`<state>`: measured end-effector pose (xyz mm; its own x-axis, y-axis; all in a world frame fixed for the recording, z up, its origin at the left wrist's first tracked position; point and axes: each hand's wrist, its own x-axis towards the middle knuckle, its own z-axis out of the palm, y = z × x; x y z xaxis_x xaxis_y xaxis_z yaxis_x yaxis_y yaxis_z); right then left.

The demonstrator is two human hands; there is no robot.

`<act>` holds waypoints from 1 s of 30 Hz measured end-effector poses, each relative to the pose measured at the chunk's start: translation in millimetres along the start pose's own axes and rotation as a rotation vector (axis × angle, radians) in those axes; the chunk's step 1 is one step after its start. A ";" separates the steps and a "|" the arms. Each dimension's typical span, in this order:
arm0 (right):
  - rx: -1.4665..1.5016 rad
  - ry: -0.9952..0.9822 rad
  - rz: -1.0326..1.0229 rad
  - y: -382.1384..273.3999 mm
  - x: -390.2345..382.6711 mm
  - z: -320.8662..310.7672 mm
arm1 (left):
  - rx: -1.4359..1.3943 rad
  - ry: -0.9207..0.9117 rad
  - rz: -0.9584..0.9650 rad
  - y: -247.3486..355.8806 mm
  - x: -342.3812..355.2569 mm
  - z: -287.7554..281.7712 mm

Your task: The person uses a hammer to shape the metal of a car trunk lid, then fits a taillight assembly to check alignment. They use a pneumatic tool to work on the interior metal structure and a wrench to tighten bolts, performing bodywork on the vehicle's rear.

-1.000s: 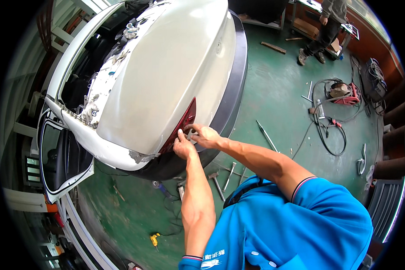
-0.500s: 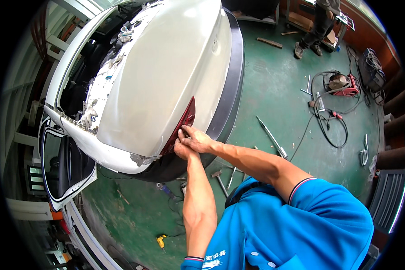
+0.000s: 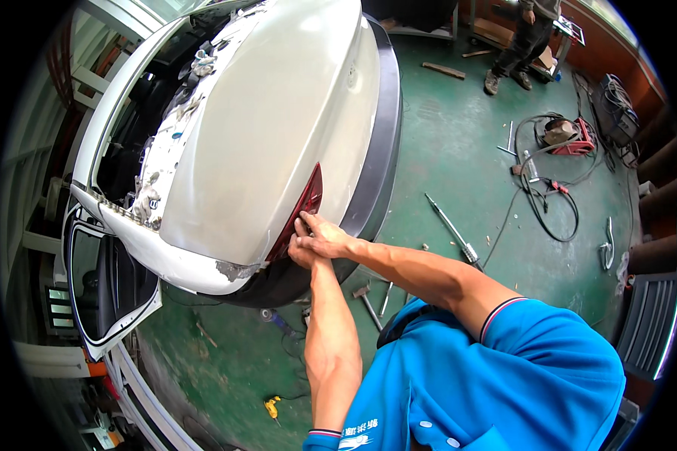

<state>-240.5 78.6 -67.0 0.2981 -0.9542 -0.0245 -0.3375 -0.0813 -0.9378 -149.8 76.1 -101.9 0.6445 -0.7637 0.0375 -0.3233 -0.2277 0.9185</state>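
A long, pointed red tail light [image 3: 309, 191] lies along the rear corner of a pale, unpainted-looking car [image 3: 271, 113]. Both my hands are together at its lower half. My left hand [image 3: 302, 253] grips the light's lower edge with curled fingers, partly hidden behind the other hand. Crossing over from the right, my right hand [image 3: 326, 237] has its bent fingers closed on the light's outer edge. Whether a small part sits between the fingertips, I cannot make out. The dark bumper [image 3: 380, 150] curves past just beyond my hands.
On the green floor lie a long metal rod tool [image 3: 453, 229], a hammer [image 3: 368, 307], a yellow drill [image 3: 271, 408] and looped cables [image 3: 538, 207] by a red machine [image 3: 575, 139]. A car door [image 3: 116, 274] hangs open at left. Another person [image 3: 529, 41] stands at the far right.
The view has shifted slightly, so the car and floor things sit a little further left. Both hands stay at the tail light, with only small finger movement.
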 end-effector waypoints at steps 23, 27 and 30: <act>0.008 0.030 -0.011 -3.8 -2.1 -0.8 | 0.042 -0.001 0.034 7.6 -1.3 -5.6; 0.054 0.039 -0.024 4.2 -0.7 -8.4 | 0.046 0.013 0.044 15.6 -7.1 -0.6; 0.124 0.027 -0.020 8.9 2.6 -20.0 | 0.030 -0.006 0.066 13.8 -8.1 3.4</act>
<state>-260.6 69.7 -68.5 0.2793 -0.9602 0.0026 -0.2183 -0.0661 -0.9736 -161.8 77.0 -90.9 0.6169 -0.7813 0.0951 -0.3854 -0.1944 0.9020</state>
